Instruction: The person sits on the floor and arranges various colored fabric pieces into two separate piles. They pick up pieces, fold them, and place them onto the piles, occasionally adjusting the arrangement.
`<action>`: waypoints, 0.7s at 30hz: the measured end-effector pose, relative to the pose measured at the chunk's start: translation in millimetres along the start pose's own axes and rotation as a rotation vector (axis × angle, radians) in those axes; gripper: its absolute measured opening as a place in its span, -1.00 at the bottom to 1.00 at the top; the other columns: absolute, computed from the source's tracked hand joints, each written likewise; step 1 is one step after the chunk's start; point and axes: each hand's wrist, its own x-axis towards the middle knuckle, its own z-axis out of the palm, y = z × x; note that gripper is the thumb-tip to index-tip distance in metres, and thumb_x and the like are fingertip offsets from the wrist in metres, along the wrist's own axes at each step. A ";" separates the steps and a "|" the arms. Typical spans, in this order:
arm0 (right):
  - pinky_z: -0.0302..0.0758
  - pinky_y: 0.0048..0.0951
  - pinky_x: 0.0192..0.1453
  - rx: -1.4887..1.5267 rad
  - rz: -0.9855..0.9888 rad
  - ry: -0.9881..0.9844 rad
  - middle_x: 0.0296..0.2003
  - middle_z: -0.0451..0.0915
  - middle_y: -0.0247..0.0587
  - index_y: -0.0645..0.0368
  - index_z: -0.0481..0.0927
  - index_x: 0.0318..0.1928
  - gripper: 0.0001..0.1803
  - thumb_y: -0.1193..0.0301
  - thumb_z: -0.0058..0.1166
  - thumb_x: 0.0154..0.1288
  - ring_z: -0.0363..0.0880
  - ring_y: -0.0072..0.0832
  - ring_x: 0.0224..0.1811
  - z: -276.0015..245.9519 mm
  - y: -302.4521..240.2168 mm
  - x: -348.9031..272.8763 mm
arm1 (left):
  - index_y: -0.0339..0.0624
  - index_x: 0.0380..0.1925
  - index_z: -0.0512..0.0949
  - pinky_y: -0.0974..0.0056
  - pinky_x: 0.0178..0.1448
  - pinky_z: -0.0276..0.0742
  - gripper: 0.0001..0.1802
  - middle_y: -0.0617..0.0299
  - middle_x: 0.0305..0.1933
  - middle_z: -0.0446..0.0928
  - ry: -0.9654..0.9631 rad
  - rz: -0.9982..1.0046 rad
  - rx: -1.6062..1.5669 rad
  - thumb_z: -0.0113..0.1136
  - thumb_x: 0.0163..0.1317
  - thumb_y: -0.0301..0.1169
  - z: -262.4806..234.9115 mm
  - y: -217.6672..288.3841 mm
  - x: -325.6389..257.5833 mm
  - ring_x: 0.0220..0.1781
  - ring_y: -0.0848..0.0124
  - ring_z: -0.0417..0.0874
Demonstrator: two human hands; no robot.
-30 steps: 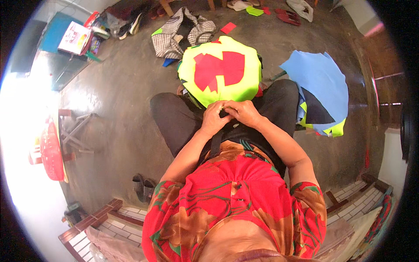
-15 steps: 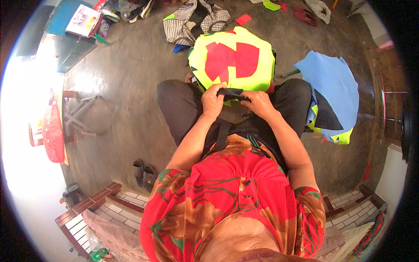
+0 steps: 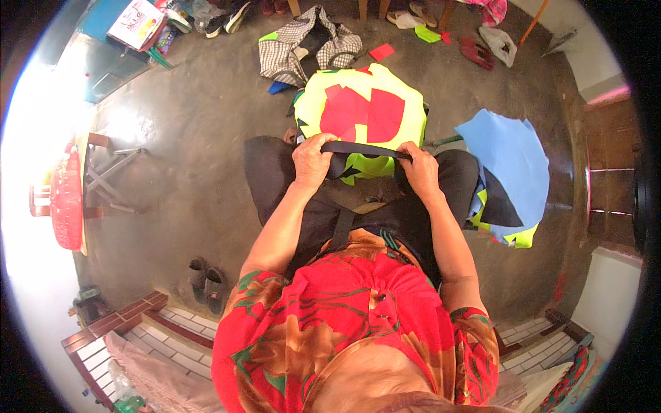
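A black fabric strip (image 3: pixel 365 149) is stretched roughly level between my two hands, above my lap. My left hand (image 3: pixel 311 162) pinches its left end, thumb and fingers closed on it. At the other end my right hand (image 3: pixel 420 169) grips the strip the same way. Just beyond the strip stands a round pile of fabric pieces, bright yellow-green cloth (image 3: pixel 413 113) on top with red cloth pieces (image 3: pixel 345 113) lying over it. Some yellow-green cloth also shows below the strip, between my knees. What supports the pile is hidden.
To my right is another heap, covered by light blue cloth (image 3: pixel 513 162) with black and yellow-green pieces. Checked fabric (image 3: pixel 286 58) lies on the floor beyond the pile. Dark slippers (image 3: pixel 206 281) are at the lower left, and a wooden stand (image 3: pixel 110 175) is at the left.
My hands have moved apart, drawing the black strip from bunched to stretched. The view has shifted slightly, bringing more of the far floor into sight.
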 end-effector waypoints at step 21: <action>0.24 0.07 0.21 -0.586 -0.344 -0.065 0.16 0.42 -0.30 -0.13 0.54 0.04 -0.60 0.50 0.00 0.17 0.31 -0.30 0.27 1.3 63.5 102.1 | 0.03 -0.13 0.60 0.10 0.08 0.43 -0.65 0.17 -0.08 0.60 -0.709 0.125 0.552 0.22 -0.01 -0.43 6.0 -92.9 97.5 0.01 0.17 0.59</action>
